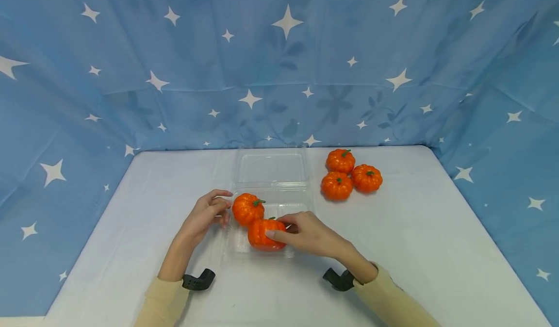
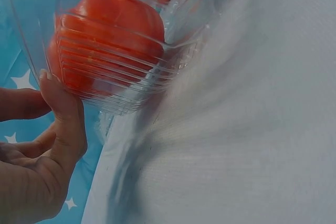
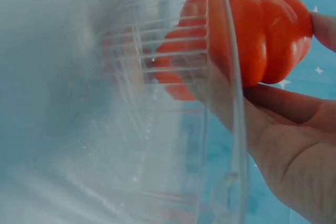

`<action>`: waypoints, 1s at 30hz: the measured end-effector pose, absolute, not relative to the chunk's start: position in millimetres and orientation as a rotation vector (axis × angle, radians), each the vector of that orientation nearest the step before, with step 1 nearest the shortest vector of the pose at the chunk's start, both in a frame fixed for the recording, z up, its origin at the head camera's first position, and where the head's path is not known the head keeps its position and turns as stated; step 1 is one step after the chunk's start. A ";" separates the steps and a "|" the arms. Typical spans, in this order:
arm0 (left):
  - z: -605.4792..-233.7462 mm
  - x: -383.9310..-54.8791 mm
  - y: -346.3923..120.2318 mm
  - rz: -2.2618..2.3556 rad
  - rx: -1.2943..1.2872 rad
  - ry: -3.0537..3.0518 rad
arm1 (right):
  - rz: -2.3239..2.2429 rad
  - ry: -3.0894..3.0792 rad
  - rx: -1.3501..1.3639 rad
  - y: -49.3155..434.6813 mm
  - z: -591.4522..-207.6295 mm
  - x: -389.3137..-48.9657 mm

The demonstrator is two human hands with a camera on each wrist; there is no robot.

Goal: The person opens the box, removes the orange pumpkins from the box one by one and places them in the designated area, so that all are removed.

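Note:
My right hand [image 1: 312, 232] grips a small orange toy pumpkin [image 1: 263, 236] between thumb and fingers, over the near part of a clear plastic clamshell box [image 1: 238, 247]. In the right wrist view this pumpkin [image 3: 273, 30] shows above the box's rim [image 3: 236, 93]. Another pumpkin [image 1: 247, 209] with a green stem sits in the box's left side, right against the held one as seen from above. Beside the box's left edge is my left hand [image 1: 207, 214], its fingers loosely bent. The left wrist view shows a fingertip [image 2: 46, 77] touching the box's rim, with nothing gripped.
Three more orange pumpkins [image 1: 336, 186] stand grouped on the white table [image 1: 419, 239], right of the box. The box's lid [image 1: 272, 167] lies folded open toward the back. A blue curtain [image 1: 196, 65] with white stars hangs behind the table.

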State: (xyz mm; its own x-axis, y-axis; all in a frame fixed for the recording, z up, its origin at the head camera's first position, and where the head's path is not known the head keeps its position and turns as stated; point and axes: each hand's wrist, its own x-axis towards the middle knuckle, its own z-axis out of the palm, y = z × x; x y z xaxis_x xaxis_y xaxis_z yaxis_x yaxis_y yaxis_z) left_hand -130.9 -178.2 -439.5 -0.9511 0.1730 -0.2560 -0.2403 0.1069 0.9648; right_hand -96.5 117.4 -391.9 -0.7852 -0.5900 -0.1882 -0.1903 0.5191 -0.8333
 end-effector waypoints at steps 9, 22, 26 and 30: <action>-438.8 -129.6 -179.1 1.914 -0.063 2.083 | -1.158 2.329 -0.693 126.5 -386.2 -96.2; -438.3 -130.3 -177.8 1.906 -0.073 2.085 | -1.133 2.270 -0.913 138.0 -382.6 -99.6; -438.7 -130.5 -177.8 1.913 -0.071 2.081 | -1.100 2.319 -0.991 141.7 -379.7 -100.2; -438.9 -130.4 -178.1 1.913 -0.069 2.082 | -1.085 2.359 -1.051 147.6 -376.0 -102.0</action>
